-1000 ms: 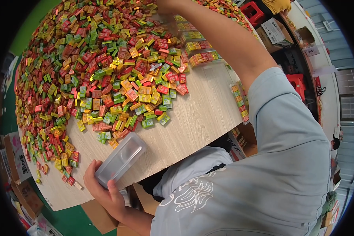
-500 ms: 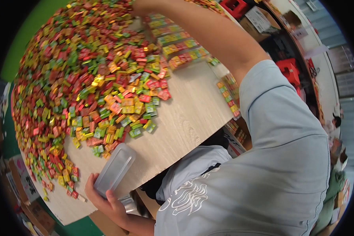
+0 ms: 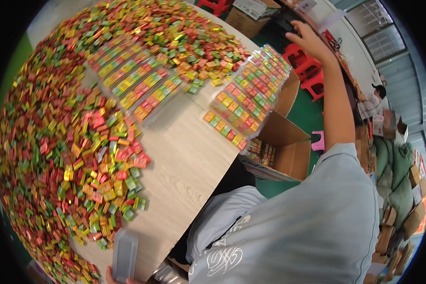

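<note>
A: From the head camera, what is the left hand (image 3: 114, 277) doing?

B: It sits at about six o'clock, mostly cut off by the rim. Its fingers are wrapped around the lower end of a clear plastic tray (image 3: 124, 254), an empty, long, narrow one that stands out over the near edge of the bench (image 3: 184, 161).

A: And the right hand (image 3: 312, 41)?

B: Stretched far out toward one o'clock, past the bench, over some dark things by the red stools (image 3: 312, 71). Whether its fingers are open or closed around something I cannot tell (only the back of the hand shows).

A: How would that tray handle?

B: My guess is light and thin-walled, somewhat flexible, smooth enough to slip. Gripping across its short width near one end, as now, looks sound; squeezing hard might buckle it.

A: The surface?

B: A pale wood-grain bench, heaped from seven to twelve o'clock with small wrapped candies (image 3: 80, 156) in red, green, yellow and orange. Filled trays (image 3: 137, 85) lie in rows near eleven o'clock, and another batch of filled trays (image 3: 246, 99) sits at the far right edge.

A: The room?

B: A green floor, an open cardboard box (image 3: 284, 151) just beside the bench at three o'clock, and stacked cartons and sacks (image 3: 402, 189) along the right wall. Another person (image 3: 376, 97) sits well apart at two o'clock.
</note>
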A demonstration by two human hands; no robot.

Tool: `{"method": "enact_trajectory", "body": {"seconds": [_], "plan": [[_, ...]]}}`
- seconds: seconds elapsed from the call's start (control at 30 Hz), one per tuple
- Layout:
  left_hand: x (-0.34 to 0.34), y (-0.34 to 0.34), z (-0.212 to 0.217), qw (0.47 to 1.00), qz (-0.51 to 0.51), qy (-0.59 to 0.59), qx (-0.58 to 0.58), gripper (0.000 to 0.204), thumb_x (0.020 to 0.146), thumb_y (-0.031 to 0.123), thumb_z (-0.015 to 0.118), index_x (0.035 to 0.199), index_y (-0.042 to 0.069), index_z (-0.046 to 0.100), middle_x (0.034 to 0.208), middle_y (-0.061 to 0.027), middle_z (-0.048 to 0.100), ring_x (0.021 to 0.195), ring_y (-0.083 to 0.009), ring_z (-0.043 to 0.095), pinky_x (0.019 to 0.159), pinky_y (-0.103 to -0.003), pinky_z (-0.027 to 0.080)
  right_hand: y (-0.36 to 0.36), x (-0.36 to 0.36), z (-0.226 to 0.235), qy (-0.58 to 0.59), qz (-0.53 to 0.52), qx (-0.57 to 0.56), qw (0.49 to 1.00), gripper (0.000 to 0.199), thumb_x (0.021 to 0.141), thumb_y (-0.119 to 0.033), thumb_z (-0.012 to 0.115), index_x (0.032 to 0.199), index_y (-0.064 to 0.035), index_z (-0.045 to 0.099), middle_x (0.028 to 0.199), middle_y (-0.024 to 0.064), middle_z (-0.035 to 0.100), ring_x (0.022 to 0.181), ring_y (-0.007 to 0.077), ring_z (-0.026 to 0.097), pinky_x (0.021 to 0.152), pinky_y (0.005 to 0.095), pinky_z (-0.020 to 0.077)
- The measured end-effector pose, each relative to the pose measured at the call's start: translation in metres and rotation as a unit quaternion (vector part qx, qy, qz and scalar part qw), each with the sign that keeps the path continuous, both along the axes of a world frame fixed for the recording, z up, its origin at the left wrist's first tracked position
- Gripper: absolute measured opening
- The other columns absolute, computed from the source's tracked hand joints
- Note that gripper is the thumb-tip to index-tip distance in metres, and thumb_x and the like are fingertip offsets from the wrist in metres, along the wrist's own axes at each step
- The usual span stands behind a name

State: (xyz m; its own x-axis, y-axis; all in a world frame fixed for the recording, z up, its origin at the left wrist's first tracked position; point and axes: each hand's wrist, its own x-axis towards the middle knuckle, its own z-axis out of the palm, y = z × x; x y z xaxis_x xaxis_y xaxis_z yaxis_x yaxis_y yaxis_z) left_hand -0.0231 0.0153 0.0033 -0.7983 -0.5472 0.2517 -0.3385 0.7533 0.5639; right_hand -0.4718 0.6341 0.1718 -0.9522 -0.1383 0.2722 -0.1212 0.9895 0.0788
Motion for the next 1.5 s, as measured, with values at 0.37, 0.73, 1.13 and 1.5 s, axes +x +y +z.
{"method": "enact_trajectory", "body": {"seconds": [0.37, 0.73, 1.13, 1.5], "plan": [[-0.007, -0.042, -0.023, 0.983, 0.054, 0.039, 0.173, 0.074, 0.108, 0.060, 0.030, 0.133, -0.002, 0.061, 0.136, -0.0256, 0.058, 0.124, -0.0404, 0.056, 0.107, -0.057, 0.042, 0.033, 0.040, -0.111, 0.040, -0.021, -0.121, 0.992, 0.072, 0.092, -0.048, 0.072, 0.149, -0.0097, 0.049, 0.136, 0.0178, 0.063, 0.131, 0.0321, 0.058, 0.112, 0.0425, 0.0436], [-0.058, 0.037, 0.008, 0.996, -0.087, -0.004, -0.007, 0.059, 0.110, 0.046, 0.043, 0.110, -0.006, 0.072, 0.097, -0.0221, 0.072, 0.083, -0.0355, 0.067, 0.075, -0.046, 0.056, 0.004, 0.069, -0.108, 0.051, 0.025, -0.148, 0.987, 0.062, 0.094, -0.043, 0.069, 0.141, -0.0054, 0.055, 0.132, 0.0203, 0.063, 0.125, 0.0364, 0.055, 0.107, 0.0478, 0.0396], [-0.040, 0.023, -0.018, 0.978, -0.004, 0.026, 0.206, 0.054, 0.103, 0.045, 0.038, 0.120, -0.002, 0.061, 0.118, -0.0109, 0.057, 0.116, -0.0246, 0.054, 0.103, -0.040, 0.042, -0.059, 0.113, -0.119, 0.117, 0.151, -0.206, 0.959, 0.048, 0.091, -0.006, 0.067, 0.138, -0.0078, 0.059, 0.101, 0.0020, 0.069, 0.106, 0.0193, 0.059, 0.107, 0.0379, 0.0351], [-0.032, 0.022, -0.024, 0.965, -0.044, 0.044, 0.254, 0.055, 0.102, 0.051, 0.046, 0.123, 0.001, 0.059, 0.122, -0.0089, 0.056, 0.120, -0.0233, 0.055, 0.105, -0.039, 0.043, -0.083, 0.133, -0.117, 0.086, 0.187, -0.177, 0.963, 0.054, 0.086, -0.011, 0.072, 0.138, -0.0064, 0.059, 0.099, 0.0024, 0.068, 0.106, 0.0194, 0.058, 0.108, 0.0390, 0.0348]]}}
